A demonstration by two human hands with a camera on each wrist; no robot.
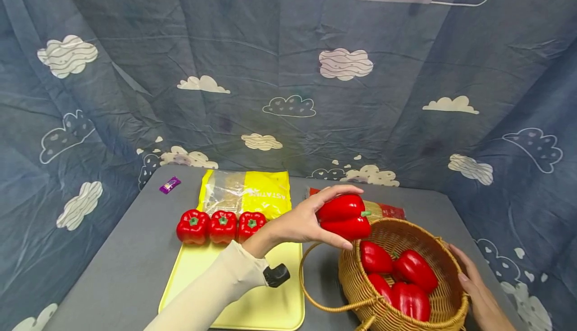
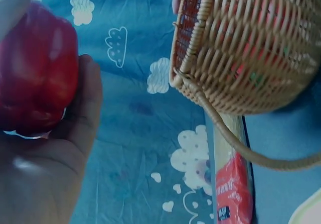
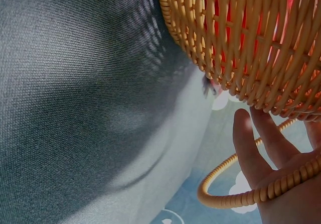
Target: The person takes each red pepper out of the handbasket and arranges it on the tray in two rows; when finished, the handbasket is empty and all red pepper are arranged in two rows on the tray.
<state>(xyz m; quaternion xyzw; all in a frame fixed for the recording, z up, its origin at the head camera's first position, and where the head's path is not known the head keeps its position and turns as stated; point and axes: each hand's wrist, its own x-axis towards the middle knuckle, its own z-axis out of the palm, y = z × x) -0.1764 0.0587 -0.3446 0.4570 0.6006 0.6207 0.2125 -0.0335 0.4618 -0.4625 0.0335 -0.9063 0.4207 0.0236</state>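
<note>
My left hand (image 1: 311,221) holds a red bell pepper (image 1: 344,216) just above the left rim of a wicker basket (image 1: 356,281), thumb below and fingers over the top. The left wrist view shows the same pepper (image 2: 37,71) against my palm. Several more red peppers (image 1: 414,271) lie inside the basket. At the basket's right rim, my right hand (image 1: 480,291) rests against the side. Its fingers (image 3: 248,146) are extended and spread beside the woven wall (image 3: 251,48) in the right wrist view, and a looped handle (image 3: 230,200) crosses in front of that hand.
Three red peppers (image 1: 223,227) stand in a row at the far edge of a pale yellow tray (image 1: 270,301). Behind them lies a yellow pasta bag (image 1: 266,193). A red-ended packet (image 1: 392,212) lies behind the basket. A purple wrapped sweet (image 1: 170,185) sits far left.
</note>
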